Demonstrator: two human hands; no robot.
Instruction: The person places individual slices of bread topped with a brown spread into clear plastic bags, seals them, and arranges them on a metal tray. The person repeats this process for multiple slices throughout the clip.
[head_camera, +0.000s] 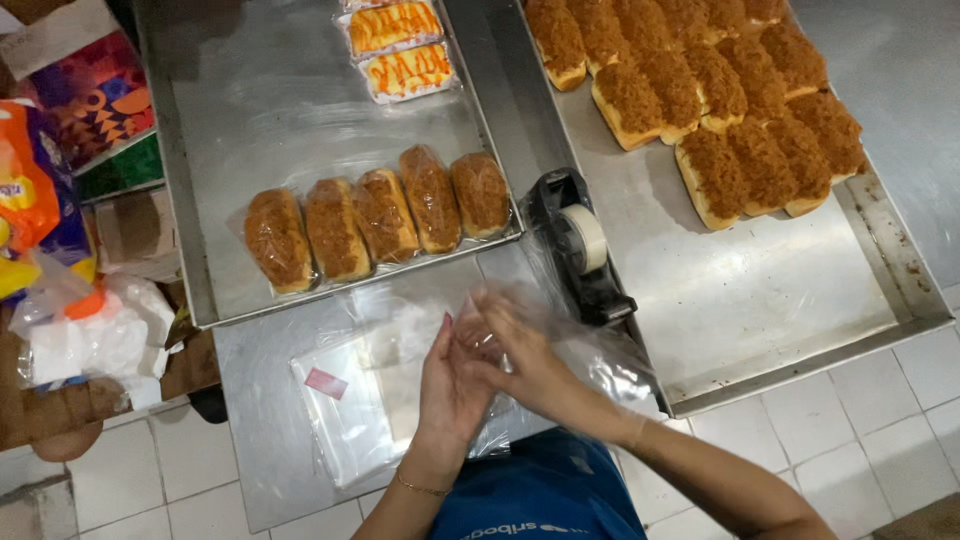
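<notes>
My left hand (450, 385) and my right hand (520, 355) meet over the steel table, both gripping a clear plastic bag (600, 365) and working its mouth apart. A stack of flat clear bags (345, 415) lies under and left of my hands. Just beyond, a row of several bagged floss-topped buns (380, 218) lines the front edge of the left steel tray (260, 110). The right steel tray (760, 290) holds several unwrapped floss buns (715, 90) at its far end.
A black tape dispenser (580, 250) with a white roll sits between the two trays. Two wrapped orange-drizzled breads (400, 50) lie at the back of the left tray. Colourful packages and plastic bags (60, 200) crowd the left side. White floor tiles show below.
</notes>
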